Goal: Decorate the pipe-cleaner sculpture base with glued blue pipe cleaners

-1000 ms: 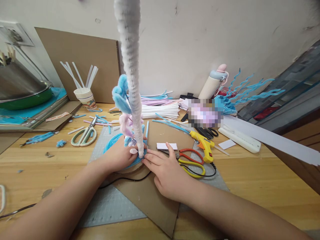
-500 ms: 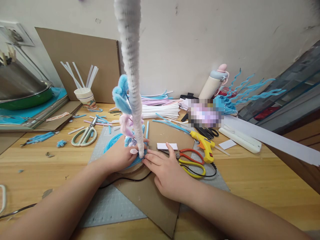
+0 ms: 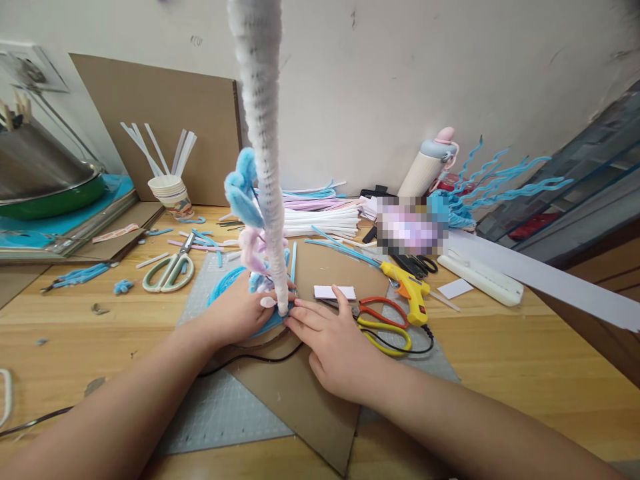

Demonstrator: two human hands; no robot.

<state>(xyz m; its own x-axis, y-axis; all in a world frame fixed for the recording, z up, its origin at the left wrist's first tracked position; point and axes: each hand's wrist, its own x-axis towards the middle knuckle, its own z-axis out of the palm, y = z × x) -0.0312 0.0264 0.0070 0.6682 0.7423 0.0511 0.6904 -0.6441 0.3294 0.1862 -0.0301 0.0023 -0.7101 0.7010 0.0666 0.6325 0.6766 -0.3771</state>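
A tall white post (image 3: 269,167) wrapped in fuzzy pipe cleaner rises from a round blue coiled pipe-cleaner base (image 3: 223,287). Blue looped petals (image 3: 246,197) and pink ones (image 3: 251,249) are attached along its left side. My left hand (image 3: 240,310) is closed around the foot of the post, over the base; its fingers pass behind the post and are partly hidden. From the right, my right hand (image 3: 335,340) reaches in with fingers stretched out, their tips touching the base's edge beside the post's foot. Its thumb side lifts near a small white card (image 3: 334,292).
Cardboard (image 3: 300,407) lies over a grey cutting mat (image 3: 220,413). To the right are red-and-yellow-handled scissors (image 3: 383,333) and a yellow glue gun (image 3: 410,293) with its cord. Pale-handled scissors (image 3: 169,273) lie left. White pipe cleaners (image 3: 320,221), paper cups (image 3: 171,193) and a bottle (image 3: 423,167) stand behind.
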